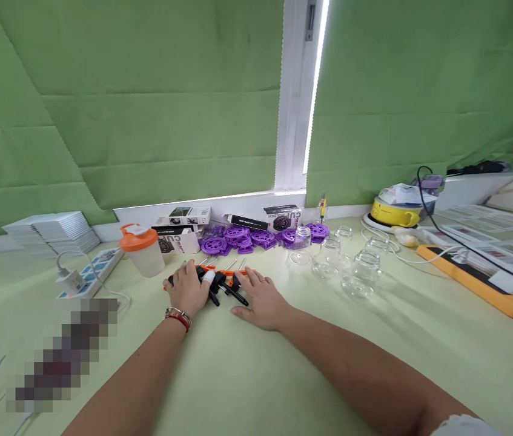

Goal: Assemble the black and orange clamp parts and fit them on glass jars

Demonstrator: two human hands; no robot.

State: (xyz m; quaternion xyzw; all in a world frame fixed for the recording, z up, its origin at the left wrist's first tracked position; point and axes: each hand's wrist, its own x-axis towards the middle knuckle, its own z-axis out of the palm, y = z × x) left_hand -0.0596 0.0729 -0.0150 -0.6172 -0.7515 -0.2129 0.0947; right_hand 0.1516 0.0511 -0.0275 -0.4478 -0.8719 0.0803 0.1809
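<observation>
My left hand (187, 289) and my right hand (260, 298) rest on a light green table (247, 375), both laid over a small heap of orange-and-black screwdrivers (224, 283). The left hand has a white wrap on one finger and bracelets at the wrist; its fingers curl over the handles on the left side of the heap. Fingers of the right hand lie flat and spread on the handles at the right side. Metal shafts stick out beyond the hands toward the window.
Purple plastic wheels (238, 237) and small boxes (183, 217) lie behind the tools. An orange-lidded cup (140, 248) stands left, clear glass jars (356, 269) right. A power strip (90, 275), a stack of white cards (51, 233), a yellow bowl (395, 212) and an orange-edged board (487, 284) sit further out.
</observation>
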